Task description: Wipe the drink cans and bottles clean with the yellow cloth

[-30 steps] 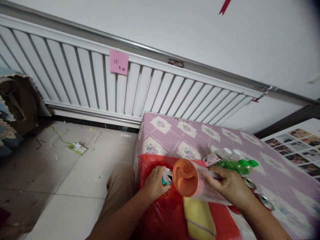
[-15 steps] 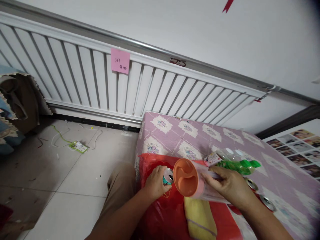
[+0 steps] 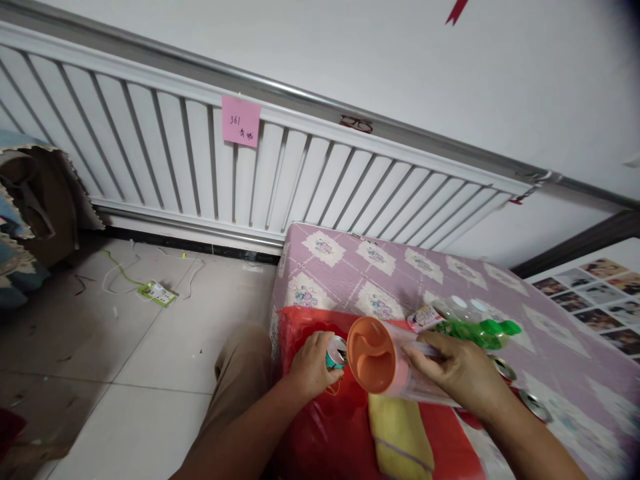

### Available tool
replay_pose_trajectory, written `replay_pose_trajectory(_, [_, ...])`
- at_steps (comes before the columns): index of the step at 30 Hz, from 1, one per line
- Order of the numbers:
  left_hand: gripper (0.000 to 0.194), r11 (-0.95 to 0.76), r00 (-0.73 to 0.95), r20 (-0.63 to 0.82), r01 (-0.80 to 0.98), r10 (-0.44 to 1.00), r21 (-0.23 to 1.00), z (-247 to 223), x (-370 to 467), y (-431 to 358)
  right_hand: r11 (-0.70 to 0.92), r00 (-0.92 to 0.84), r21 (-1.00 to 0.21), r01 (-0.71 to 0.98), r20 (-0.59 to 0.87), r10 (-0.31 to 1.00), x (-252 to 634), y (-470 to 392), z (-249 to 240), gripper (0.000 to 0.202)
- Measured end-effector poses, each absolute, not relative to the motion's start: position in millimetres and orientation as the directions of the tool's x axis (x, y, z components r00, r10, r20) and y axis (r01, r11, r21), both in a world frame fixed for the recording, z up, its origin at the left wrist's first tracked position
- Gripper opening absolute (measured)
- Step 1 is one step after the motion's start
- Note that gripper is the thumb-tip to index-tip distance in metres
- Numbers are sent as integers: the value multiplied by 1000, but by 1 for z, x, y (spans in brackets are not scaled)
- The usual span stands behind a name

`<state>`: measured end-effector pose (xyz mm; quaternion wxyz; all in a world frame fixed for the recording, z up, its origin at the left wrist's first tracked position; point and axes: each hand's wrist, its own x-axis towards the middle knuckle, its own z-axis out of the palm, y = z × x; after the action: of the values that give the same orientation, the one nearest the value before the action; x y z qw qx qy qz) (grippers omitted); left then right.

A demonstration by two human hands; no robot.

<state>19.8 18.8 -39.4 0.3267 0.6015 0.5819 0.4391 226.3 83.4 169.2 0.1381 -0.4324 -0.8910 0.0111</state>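
Note:
My left hand (image 3: pixel 313 367) is closed around a small drink can (image 3: pixel 336 353) with a silver top and teal side, its opening turned toward the pitcher. In my right hand (image 3: pixel 460 373) is the handle of a clear plastic pitcher (image 3: pixel 425 387) with an orange lid (image 3: pixel 367 357). The pitcher is tipped on its side, its lid close beside the can's top; I cannot tell whether they touch. Under both lies a red plastic sheet (image 3: pixel 315 447) with a red scalloped dish (image 3: pixel 345 400) on it. A folded yellow cloth (image 3: pixel 400 437) rests below the pitcher.
Green-capped clear bottles (image 3: pixel 480 333), a pink-and-white pack (image 3: pixel 424 318) and opened cans (image 3: pixel 535 405) stand on the purple flowered tablecloth (image 3: pixel 350 273) at right. Behind the table runs a white radiator (image 3: pixel 200 160). A power strip (image 3: pixel 157 293) with cables lies on the floor.
The can in my left hand has shifted very slightly. The pitcher and my right hand look the same.

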Motion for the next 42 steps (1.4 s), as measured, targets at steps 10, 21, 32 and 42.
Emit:
replay_pose_trajectory(10, [71,-110,-59,148,415,987,903,-41,20,20,600,-563,-143,787,231,794,226,84,170,40])
replay_pose_trajectory(21, [72,-104,-70,144,404,987,909,-44,20,20,608,-569,-149,780,236,787,229,84,169,38])
replay_pose_trajectory(32, [71,-109,-69,150,406,986,907,-43,20,20,608,-573,-154,779,220,790,227,81,172,39])
replay_pose_trajectory(42, [72,-111,-76,153,400,985,910,-44,20,19,610,-570,-176,773,228,789,226,82,172,37])
